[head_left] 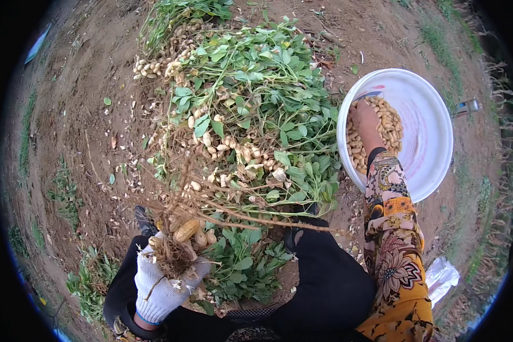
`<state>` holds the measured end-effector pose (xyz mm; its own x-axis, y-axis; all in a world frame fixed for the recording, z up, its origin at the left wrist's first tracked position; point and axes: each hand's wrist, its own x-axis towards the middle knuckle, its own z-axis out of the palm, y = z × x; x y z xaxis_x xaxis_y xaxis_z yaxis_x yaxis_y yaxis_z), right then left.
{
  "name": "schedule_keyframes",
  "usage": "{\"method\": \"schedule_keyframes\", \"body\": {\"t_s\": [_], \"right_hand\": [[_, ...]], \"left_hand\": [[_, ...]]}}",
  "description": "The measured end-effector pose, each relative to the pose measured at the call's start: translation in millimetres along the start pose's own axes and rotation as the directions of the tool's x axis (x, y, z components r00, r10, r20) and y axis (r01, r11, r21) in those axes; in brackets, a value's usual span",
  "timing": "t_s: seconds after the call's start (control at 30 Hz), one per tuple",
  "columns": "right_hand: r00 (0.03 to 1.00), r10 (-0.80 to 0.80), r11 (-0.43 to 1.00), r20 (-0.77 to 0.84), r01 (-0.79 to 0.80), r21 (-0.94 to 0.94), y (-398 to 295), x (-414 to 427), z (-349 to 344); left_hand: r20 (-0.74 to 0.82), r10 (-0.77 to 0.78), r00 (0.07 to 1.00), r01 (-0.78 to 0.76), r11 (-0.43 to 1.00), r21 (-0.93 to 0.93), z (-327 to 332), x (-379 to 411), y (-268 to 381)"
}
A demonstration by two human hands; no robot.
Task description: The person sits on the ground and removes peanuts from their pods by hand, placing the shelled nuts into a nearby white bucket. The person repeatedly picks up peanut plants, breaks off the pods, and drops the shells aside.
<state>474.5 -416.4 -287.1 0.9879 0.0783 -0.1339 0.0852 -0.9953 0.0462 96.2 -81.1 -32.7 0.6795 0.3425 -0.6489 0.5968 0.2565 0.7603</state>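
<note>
My left hand (154,282), in a white knit glove, grips a peanut plant by its root end. Dry brown roots (173,252) and several peanut pods (187,231) stick out above the fingers, and thin root strands reach off to the right. My bare right hand (366,122) is down inside a white plastic bucket (446,141), against its left wall. Loose unshelled peanuts (389,124) lie in the bucket around that hand. Its fingers are hidden, so whether they hold anything does not show.
Before me lies a heap of pulled peanut plants (256,81), pods (213,147) still attached. More leafy plants (246,265) lie between my legs. The bucket's handle (466,107) sticks out on the right. A crumpled silvery sheet (441,280) rests on the soil near my right sleeve.
</note>
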Motion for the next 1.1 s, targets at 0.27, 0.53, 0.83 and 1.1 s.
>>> {"method": "schedule_keyframes", "body": {"t_s": [0.27, 0.53, 0.83, 1.1], "right_hand": [[0.975, 0.051, 0.769, 0.218, -0.177, 0.614, 24, 4, -15], [0.929, -0.326, 0.067, 0.176, -0.163, 0.984, -56, -138, -161], [0.576, -0.798, 0.197, 0.176, -0.026, 0.98, -196, -309, -287], [0.362, -0.84, 0.173, -0.404, 0.884, 0.434, -280, -390, -306]], "left_hand": [[0.091, 0.244, 0.966, -0.26, 0.876, 0.407, -7, 2, 3], [-0.163, 0.098, 0.982, -0.14, 0.953, -0.269, -34, -22, -19], [-0.043, 0.111, 0.993, -0.119, 0.899, -0.421, -54, -54, 0], [0.036, 0.363, 0.931, -0.269, 0.75, -0.605, -108, -66, -14]]}}
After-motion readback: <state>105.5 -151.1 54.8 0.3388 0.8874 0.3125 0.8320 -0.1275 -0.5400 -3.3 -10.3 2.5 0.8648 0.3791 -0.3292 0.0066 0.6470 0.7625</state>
